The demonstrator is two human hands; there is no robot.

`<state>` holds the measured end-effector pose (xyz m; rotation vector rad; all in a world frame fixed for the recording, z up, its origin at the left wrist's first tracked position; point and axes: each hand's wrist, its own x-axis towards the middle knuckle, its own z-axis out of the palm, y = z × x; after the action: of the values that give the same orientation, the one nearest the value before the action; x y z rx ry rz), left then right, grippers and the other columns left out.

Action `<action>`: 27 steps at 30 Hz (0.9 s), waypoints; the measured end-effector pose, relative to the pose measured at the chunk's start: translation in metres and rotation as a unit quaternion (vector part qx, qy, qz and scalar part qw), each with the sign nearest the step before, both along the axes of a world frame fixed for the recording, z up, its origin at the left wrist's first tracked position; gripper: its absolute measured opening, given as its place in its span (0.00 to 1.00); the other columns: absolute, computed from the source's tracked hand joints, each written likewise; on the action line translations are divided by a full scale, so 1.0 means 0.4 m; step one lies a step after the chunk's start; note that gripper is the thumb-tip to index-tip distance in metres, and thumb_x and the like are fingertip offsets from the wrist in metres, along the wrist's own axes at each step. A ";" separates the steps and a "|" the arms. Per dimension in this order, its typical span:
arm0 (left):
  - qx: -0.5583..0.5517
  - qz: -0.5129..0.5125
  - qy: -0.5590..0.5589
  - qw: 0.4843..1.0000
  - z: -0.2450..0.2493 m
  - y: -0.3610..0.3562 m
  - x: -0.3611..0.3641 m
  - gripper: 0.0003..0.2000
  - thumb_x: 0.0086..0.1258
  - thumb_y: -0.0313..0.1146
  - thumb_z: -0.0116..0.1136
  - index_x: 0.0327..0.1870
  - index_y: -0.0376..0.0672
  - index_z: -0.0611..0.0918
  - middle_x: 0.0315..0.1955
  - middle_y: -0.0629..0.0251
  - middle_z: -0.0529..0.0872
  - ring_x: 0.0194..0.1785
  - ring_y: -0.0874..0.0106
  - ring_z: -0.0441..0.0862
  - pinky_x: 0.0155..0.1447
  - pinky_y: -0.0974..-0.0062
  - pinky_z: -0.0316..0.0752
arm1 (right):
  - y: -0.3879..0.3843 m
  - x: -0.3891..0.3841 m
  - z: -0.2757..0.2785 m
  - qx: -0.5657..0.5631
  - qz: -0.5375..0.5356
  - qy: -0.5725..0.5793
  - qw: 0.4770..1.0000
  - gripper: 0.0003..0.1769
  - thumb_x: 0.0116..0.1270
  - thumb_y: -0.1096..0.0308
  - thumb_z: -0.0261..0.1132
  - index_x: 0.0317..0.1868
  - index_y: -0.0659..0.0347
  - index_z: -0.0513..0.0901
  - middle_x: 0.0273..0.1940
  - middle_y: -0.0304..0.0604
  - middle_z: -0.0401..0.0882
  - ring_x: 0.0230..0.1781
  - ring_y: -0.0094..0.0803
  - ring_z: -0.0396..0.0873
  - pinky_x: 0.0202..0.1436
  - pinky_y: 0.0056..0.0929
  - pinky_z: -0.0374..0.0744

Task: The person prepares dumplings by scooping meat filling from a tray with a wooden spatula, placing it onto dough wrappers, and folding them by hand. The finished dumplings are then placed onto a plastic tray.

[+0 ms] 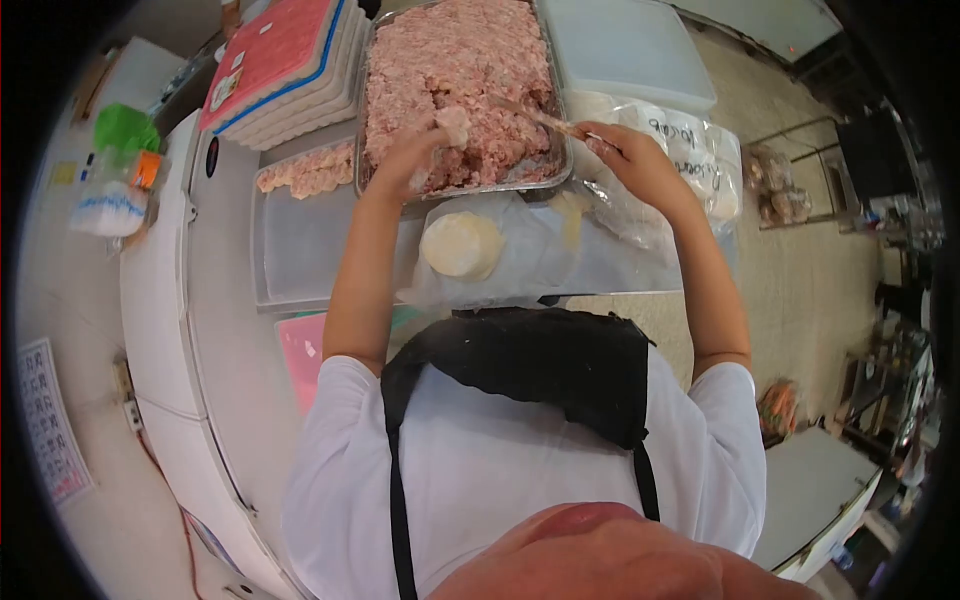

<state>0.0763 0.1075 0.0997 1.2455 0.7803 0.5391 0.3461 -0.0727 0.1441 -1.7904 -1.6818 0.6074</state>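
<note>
A large metal tray (568, 170) full of ground meat (450, 65) lies at the top centre. Over its near left part, my left hand (412, 160) holds a pale wrapper (453, 125), its fingers curled round it. My right hand (632, 160), at the tray's right edge, grips a thin stick-like tool (545, 118) whose far end reaches into the meat. Nearer my body, a stack of round pale wrappers (462, 246) rests on clear plastic. Several filled pieces (308, 171) are lined up left of the meat tray.
Stacked white trays with a red top (270, 60) stand at the upper left. A translucent lid (632, 50) and plastic-wrapped packs (690, 160) are on the right. A shallow tray (300, 255) lies at the near left, with a pink sheet (303, 350) below it.
</note>
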 end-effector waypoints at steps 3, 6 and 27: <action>0.119 0.000 0.105 0.987 -0.019 -0.006 -0.003 0.20 0.62 0.33 0.64 0.55 0.36 0.77 0.39 0.63 0.85 0.41 0.75 0.83 0.45 0.75 0.77 | 0.012 0.016 -0.009 0.027 0.035 -0.071 0.996 0.20 0.68 0.69 0.57 0.61 0.53 0.76 0.47 0.51 0.81 0.46 0.51 0.78 0.49 0.43 0.76; 0.086 0.039 0.067 0.993 0.024 -0.035 -0.004 0.25 0.61 0.31 0.63 0.61 0.34 0.75 0.47 0.61 0.84 0.50 0.75 0.80 0.50 0.76 0.75 | 0.035 0.005 0.001 0.023 0.053 -0.091 0.994 0.19 0.69 0.69 0.56 0.60 0.52 0.76 0.44 0.51 0.79 0.43 0.50 0.79 0.47 0.43 0.77; 0.334 0.062 0.281 0.898 0.029 -0.194 -0.072 0.17 0.59 0.30 0.64 0.51 0.42 0.81 0.45 0.56 0.82 0.51 0.58 0.79 0.58 0.66 0.73 | 0.196 0.035 -0.110 0.022 0.197 -0.402 0.894 0.19 0.65 0.69 0.54 0.54 0.49 0.82 0.36 0.49 0.82 0.39 0.44 0.82 0.40 0.40 0.79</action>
<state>0.0477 0.0298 0.1115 2.0537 1.2211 0.5787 0.3602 0.0057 0.1002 -1.7901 -2.6204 -0.0685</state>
